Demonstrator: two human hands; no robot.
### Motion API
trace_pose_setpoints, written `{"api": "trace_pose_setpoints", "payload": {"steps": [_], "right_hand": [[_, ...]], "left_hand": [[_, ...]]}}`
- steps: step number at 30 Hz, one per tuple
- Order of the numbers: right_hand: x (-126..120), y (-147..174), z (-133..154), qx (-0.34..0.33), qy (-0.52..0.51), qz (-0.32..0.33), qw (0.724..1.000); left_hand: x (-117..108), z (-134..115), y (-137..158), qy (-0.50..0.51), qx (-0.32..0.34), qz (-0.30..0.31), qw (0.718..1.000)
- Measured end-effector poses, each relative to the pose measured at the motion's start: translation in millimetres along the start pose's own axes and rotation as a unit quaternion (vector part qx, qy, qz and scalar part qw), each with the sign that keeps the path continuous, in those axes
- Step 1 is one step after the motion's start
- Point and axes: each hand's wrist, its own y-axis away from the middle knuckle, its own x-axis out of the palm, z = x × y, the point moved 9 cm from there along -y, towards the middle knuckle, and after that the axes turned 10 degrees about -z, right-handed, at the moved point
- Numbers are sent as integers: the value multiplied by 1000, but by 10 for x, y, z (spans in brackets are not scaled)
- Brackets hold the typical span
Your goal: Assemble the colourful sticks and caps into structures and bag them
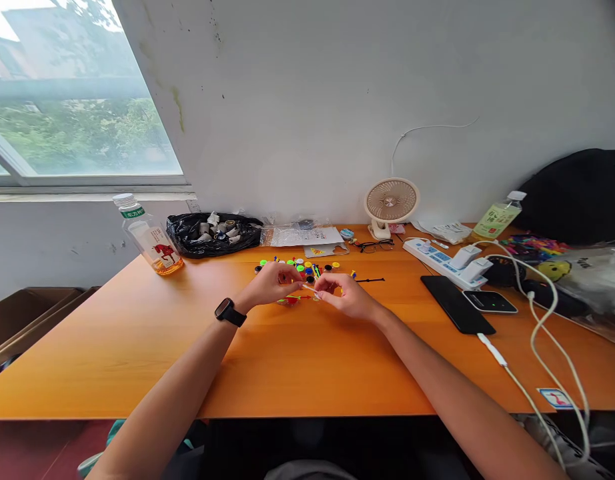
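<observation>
Stick (pixel 309 287), thin and white, is held over the table (pixel 307 380), well in from the front edge and closer to the back edge. The right hand (pixel 345 297) is a bit nearer; its thumb and finger pinch the stick's right end. The left hand (pixel 272 283) has its thumb and finger close together too, on the left end. I think the step now is holding the stick with both hands. The next move seems to need a soft, steady pinch. The stick's long way runs side to side, its left end a little more toward the back edge. I cannot tell which end is its front. Past the hands, small bright bits (pixel 308 270) sit in a bunch. Near the back edge stands a fan (pixel 391 200).
</observation>
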Motion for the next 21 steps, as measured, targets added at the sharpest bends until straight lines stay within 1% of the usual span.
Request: {"api": "trace_pose_setpoints", "payload": {"steps": [1, 4, 6, 8, 11, 13, 17, 19, 21], "right_hand": [[50, 18, -6, 5, 6, 26, 1000], [197, 81, -4, -5, 29, 96, 995], [256, 108, 0, -20, 45, 119, 992], [276, 117, -13, -27, 59, 123, 990], [222, 95, -32, -39, 88, 89, 991], [161, 75, -20, -63, 124, 54, 989], [74, 55, 22, -113, 190, -5, 975], [65, 52, 31, -122, 205, -19, 971], [67, 50, 37, -124, 209, -24, 970]], "left_hand": [[-6, 7, 8, -22, 7, 17, 1000], [75, 50, 63, -57, 5, 104, 993], [146, 93, 107, -56, -17, 153, 987], [206, 139, 136, -49, -45, 180, 981], [285, 170, 152, -48, -60, 197, 977], [309, 163, 137, -54, -52, 188, 979], [352, 110, 124, -43, -39, 173, 983], [375, 83, 134, -43, -41, 171, 983], [369, 60, 133, -60, -40, 154, 985]]}}
